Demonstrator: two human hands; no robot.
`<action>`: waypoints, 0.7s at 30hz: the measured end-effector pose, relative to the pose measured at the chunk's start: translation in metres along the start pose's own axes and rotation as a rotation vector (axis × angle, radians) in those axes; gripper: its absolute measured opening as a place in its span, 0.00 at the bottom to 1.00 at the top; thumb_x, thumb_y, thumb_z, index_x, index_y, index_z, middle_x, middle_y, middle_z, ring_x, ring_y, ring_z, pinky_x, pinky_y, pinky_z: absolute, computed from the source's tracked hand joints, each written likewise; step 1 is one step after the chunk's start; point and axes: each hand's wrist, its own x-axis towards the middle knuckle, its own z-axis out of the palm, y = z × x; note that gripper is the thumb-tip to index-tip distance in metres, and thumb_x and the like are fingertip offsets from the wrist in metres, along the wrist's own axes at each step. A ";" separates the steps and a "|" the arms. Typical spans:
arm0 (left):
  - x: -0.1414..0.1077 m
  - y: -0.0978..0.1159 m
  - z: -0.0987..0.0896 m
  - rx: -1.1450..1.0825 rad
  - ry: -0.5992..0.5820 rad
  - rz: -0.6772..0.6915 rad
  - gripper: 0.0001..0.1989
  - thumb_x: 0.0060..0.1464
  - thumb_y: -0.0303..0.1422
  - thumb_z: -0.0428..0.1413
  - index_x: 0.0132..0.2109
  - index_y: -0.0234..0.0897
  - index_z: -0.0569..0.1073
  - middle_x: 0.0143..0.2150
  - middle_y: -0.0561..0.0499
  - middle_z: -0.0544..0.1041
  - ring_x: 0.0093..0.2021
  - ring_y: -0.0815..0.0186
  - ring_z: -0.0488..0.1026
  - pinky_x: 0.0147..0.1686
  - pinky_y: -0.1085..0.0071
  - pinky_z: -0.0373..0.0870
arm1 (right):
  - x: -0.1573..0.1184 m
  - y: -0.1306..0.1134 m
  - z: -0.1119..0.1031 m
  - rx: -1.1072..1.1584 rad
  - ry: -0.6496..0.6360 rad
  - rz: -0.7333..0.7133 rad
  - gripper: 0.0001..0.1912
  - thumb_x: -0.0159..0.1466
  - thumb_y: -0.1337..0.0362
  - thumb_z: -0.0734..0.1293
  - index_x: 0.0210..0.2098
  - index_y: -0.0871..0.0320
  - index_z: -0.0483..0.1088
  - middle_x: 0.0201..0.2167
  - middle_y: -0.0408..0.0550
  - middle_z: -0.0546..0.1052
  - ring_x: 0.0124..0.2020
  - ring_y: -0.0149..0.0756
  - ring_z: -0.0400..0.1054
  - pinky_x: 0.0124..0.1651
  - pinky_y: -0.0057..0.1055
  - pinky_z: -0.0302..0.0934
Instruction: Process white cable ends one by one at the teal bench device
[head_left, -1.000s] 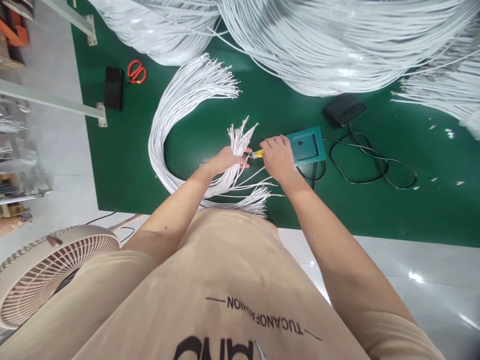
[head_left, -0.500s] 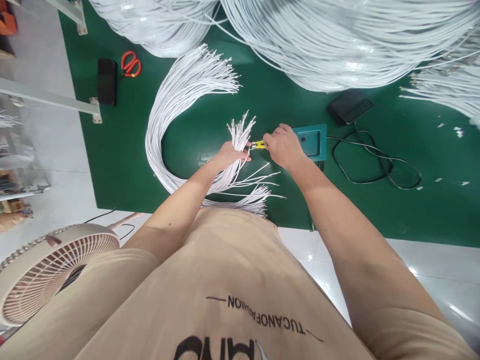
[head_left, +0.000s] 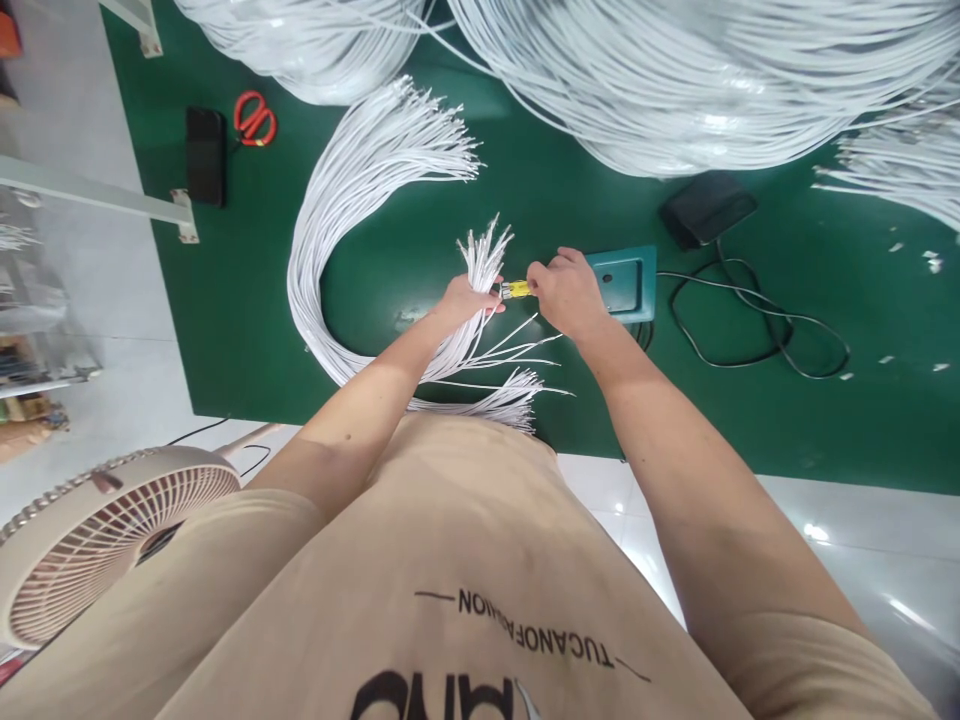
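My left hand (head_left: 466, 302) is closed round a bunch of white cables (head_left: 486, 256), whose tips fan out above the fingers. In my right hand (head_left: 568, 292) is a small yellow tool (head_left: 517, 289) with a metal end; its exact kind is hard to make out. That metal end meets the left fingertips and a cable end there. Several loose cables (head_left: 529, 350) stick out to the right below the hands. The bundle curves round to the left, and another set of its ends (head_left: 442, 140) lies farther back on the green table (head_left: 390, 260).
Right of my right hand lies a teal tray-like device (head_left: 622, 283) with a cord (head_left: 757, 310) and a black box (head_left: 705, 208). Large cable coils (head_left: 675, 90) fill the back. Red-handled scissors (head_left: 256, 120) and a black phone (head_left: 205, 157) lie left. A fan (head_left: 112, 550) stands lower left.
Both hands stay nearly in place, with the yellow tool still at the cable ends by the left fingers. The view has shifted slightly.
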 end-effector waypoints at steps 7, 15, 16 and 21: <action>0.000 0.004 0.008 0.080 0.076 -0.045 0.23 0.35 0.15 0.60 0.44 0.25 0.74 0.23 0.52 0.72 0.31 0.58 0.78 0.37 0.64 0.72 | 0.001 -0.002 0.002 0.038 0.013 0.005 0.11 0.63 0.69 0.58 0.38 0.59 0.72 0.31 0.54 0.75 0.44 0.46 0.66 0.61 0.56 0.45; -0.006 0.008 0.003 0.042 0.014 -0.041 0.21 0.36 0.18 0.63 0.42 0.26 0.75 0.24 0.51 0.72 0.32 0.60 0.78 0.42 0.61 0.71 | -0.024 -0.007 -0.005 -0.183 0.277 0.171 0.21 0.69 0.64 0.55 0.59 0.61 0.61 0.65 0.59 0.60 0.69 0.49 0.44 0.66 0.64 0.28; -0.006 0.009 0.003 0.050 0.009 -0.044 0.20 0.36 0.18 0.63 0.42 0.26 0.74 0.24 0.51 0.72 0.32 0.60 0.77 0.42 0.61 0.71 | -0.025 -0.006 -0.004 -0.194 0.290 0.211 0.22 0.69 0.64 0.54 0.61 0.62 0.58 0.67 0.61 0.55 0.70 0.50 0.41 0.65 0.65 0.28; -0.013 0.016 -0.004 0.029 -0.017 -0.052 0.21 0.38 0.18 0.61 0.44 0.27 0.73 0.24 0.52 0.73 0.32 0.62 0.76 0.43 0.62 0.71 | -0.025 -0.005 -0.003 -0.195 0.247 0.283 0.24 0.71 0.65 0.48 0.63 0.66 0.57 0.68 0.66 0.52 0.70 0.46 0.38 0.65 0.57 0.29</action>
